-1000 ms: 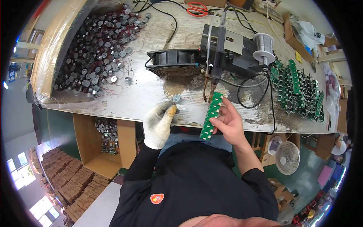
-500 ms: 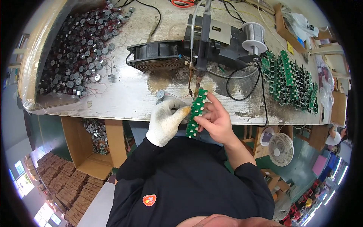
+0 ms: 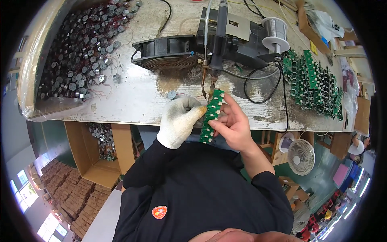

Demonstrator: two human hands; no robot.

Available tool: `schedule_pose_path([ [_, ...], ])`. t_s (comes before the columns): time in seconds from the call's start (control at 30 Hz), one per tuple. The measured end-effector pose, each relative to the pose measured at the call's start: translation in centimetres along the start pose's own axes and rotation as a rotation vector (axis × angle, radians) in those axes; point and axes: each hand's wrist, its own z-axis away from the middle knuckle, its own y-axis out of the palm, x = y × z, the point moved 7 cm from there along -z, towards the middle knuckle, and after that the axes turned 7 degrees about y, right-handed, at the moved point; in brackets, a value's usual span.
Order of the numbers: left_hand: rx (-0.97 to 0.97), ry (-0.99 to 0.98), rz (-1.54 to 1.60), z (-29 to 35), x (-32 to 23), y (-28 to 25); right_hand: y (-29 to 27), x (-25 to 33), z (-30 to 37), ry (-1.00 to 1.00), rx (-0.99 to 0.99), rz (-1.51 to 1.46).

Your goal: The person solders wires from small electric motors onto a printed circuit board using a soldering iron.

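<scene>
My right hand (image 3: 234, 128), bare, grips a narrow green circuit board strip (image 3: 213, 115) by its right edge, thumb on top and fingers behind. The strip stands nearly upright in view, its far end just under the tip of a mounted soldering iron (image 3: 218, 48). My left hand (image 3: 176, 123), in a white glove with a stained thumb, is closed in a pinch at the strip's left edge. What sits between its fingertips is hidden. Just beyond that hand lies a small round metal motor (image 3: 171, 95) with thin wires leading toward the strip. A thin metal feed tube (image 3: 204, 82) ends beside the iron.
A black fan (image 3: 165, 52) stands left of the iron, a solder wire spool (image 3: 275, 32) right of it. Many wired motors (image 3: 80, 60) fill the left side. Green board strips (image 3: 312, 84) are piled right, past a loose black cable (image 3: 286, 105). A cardboard box (image 3: 96, 161) sits below the table.
The view has shifted slightly. My left thumb has come a little farther up and closer against the strip's left edge. The right hand keeps its hold on the strip.
</scene>
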Motion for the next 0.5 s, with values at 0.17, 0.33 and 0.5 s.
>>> schedule_pose_path([
  [0.17, 0.010, 0.040, -0.052, -0.1, 0.1, -0.2, 0.0, 0.1, 0.0, -0.028, 0.017, 0.001],
  [0.33, -0.004, -0.002, -0.040, 0.1, -0.4, 0.2, -0.1, 0.4, 0.2, -0.041, 0.011, 0.034],
  [0.5, -0.007, 0.026, -0.020, 0.2, 0.6, 0.0, -0.2, -0.1, 0.4, -0.044, 0.018, 0.046],
])
